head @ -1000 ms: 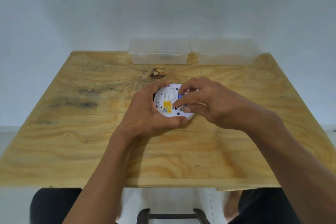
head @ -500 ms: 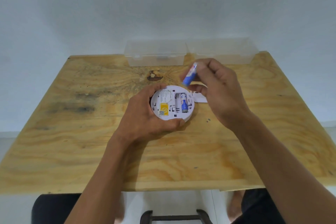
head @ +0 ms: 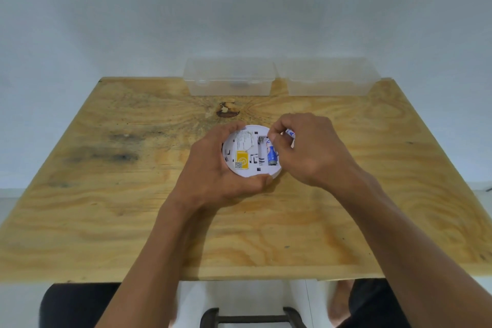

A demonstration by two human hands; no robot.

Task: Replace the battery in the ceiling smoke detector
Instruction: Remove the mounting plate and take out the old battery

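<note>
Two hands work: left hand cups the smoke detector; right hand pinches a battery, beside another battery.

Both forearms enter from the near edge, bare, and converge toward the centre of view. The left hand lies palm inward, its fingers curled round the nine o'clock side of the smoke detector, thumb pressed at the rim near six o'clock, fingertips reaching the rim near eleven o'clock. The right hand sits at three o'clock of the left, back of hand up, wrist bent slightly, fingers curled tight. A loose battery is pinched within those fingers, showing at one o'clock of the knuckles. The hands are near, not visibly touching.
</note>
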